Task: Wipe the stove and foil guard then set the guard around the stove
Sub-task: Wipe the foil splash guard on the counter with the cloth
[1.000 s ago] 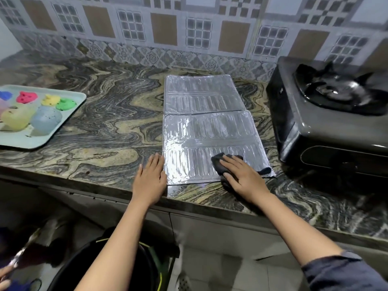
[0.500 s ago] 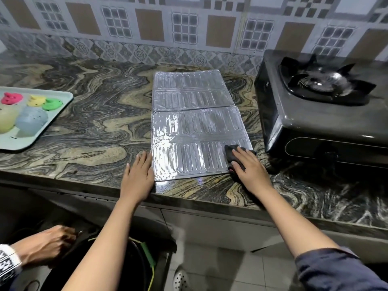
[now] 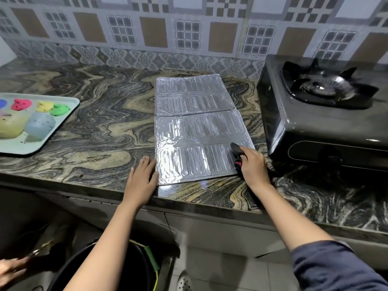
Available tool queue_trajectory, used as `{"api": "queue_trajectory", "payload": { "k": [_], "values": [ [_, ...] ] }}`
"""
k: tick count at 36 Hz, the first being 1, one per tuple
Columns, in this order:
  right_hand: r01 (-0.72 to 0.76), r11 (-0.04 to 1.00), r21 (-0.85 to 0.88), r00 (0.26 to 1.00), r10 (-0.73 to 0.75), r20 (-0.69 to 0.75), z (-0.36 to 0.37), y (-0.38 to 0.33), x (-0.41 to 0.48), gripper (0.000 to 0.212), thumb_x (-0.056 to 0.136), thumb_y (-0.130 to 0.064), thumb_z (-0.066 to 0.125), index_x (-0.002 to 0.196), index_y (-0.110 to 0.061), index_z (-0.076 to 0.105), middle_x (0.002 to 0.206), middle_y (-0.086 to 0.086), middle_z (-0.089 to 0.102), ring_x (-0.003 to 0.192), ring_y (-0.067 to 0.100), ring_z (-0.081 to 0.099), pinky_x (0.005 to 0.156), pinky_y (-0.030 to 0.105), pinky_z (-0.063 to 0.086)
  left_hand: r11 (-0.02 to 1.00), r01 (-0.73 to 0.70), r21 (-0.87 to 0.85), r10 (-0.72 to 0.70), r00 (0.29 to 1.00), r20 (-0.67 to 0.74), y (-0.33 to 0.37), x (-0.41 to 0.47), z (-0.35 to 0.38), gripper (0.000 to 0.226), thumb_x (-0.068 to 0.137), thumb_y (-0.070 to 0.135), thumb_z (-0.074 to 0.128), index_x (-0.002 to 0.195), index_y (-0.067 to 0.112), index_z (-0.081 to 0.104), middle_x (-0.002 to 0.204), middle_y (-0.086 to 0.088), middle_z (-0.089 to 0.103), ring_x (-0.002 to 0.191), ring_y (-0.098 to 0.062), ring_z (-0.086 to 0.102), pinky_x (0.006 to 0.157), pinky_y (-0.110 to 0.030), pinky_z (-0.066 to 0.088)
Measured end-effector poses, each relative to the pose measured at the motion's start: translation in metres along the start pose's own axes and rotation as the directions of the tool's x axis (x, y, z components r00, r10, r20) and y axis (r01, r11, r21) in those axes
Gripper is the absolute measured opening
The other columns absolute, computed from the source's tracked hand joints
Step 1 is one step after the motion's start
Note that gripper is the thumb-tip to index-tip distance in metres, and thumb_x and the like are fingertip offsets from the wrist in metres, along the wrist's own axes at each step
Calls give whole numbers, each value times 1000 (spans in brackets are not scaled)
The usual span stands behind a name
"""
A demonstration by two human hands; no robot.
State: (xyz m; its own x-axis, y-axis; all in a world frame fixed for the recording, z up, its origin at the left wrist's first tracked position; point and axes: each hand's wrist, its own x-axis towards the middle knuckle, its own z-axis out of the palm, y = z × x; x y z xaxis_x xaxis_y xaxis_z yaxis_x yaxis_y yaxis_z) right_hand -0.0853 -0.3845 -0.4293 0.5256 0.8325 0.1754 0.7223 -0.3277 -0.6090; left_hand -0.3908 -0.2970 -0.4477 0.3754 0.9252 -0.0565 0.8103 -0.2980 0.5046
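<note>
The silver foil guard (image 3: 195, 127) lies flat and unfolded on the marble counter (image 3: 100, 131), left of the black single-burner stove (image 3: 323, 114). My right hand (image 3: 253, 166) grips a dark cloth (image 3: 236, 153) and presses it on the guard's near right corner. My left hand (image 3: 141, 177) rests flat, fingers spread, on the counter against the guard's near left edge.
A pale green tray (image 3: 63, 118) with coloured moulds and cups sits at the far left of the counter. A tiled wall (image 3: 189, 34) backs the counter. Below the counter edge are a dark bucket (image 3: 100, 267) and another person's hand (image 3: 10, 267) at lower left.
My right hand has slid the cloth rightward across the near panel to its right corner. My left hand stays at the guard's left edge. The other person's hand has shifted lower left.
</note>
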Motion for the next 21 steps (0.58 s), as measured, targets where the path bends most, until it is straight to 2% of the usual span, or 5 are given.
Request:
{"api": "queue_trajectory", "payload": {
  "k": [5, 8, 12, 16, 21],
  "values": [
    [15, 990, 140, 997, -3, -80, -4, -18, 8, 31, 91, 0, 45, 119, -3, 59, 119, 13, 60, 109, 32, 53, 93, 32, 39, 989, 30, -146, -19, 997, 73, 5, 7, -13, 51, 98, 38, 36, 145, 21, 28, 157, -3, 16, 146, -17, 6, 119, -43, 3],
    [82, 975, 205, 993, -62, -101, -14, -39, 12, 31, 90, 3, 46, 117, -3, 60, 116, 14, 61, 108, 29, 54, 87, 20, 35, 972, 21, -232, -17, 1000, 22, 17, 13, -25, 51, 97, 35, 40, 143, 14, 33, 155, -8, 24, 145, -22, 15, 118, -44, 14],
    [216, 936, 279, 975, -190, -117, -26, -74, 17, 31, 90, 4, 46, 116, -2, 61, 113, 14, 62, 104, 24, 57, 87, 22, 38, 925, -46, -376, 37, 999, -32, 49, 24, -46, 51, 95, 38, 44, 141, 17, 36, 149, -3, 37, 136, -19, 34, 114, -42, 28],
    [330, 885, 328, 944, -299, -142, -34, -106, 21, 33, 89, 5, 46, 117, -5, 60, 113, 10, 63, 101, 13, 53, 87, 16, 38, 859, -166, -484, 136, 986, -95, 98, 39, -69, 48, 94, 41, 45, 139, 23, 41, 142, 5, 44, 130, -10, 39, 109, -33, 31],
    [436, 825, 359, 900, -404, -163, -44, -135, 28, 39, 86, 7, 45, 120, -7, 59, 118, 7, 61, 109, 15, 55, 94, 9, 38, 699, -304, -647, 250, 952, -177, 145, 53, -97, 36, 95, 26, 49, 129, 15, 51, 126, 0, 57, 113, -9, 54, 94, -19, 42]
  ]
}}
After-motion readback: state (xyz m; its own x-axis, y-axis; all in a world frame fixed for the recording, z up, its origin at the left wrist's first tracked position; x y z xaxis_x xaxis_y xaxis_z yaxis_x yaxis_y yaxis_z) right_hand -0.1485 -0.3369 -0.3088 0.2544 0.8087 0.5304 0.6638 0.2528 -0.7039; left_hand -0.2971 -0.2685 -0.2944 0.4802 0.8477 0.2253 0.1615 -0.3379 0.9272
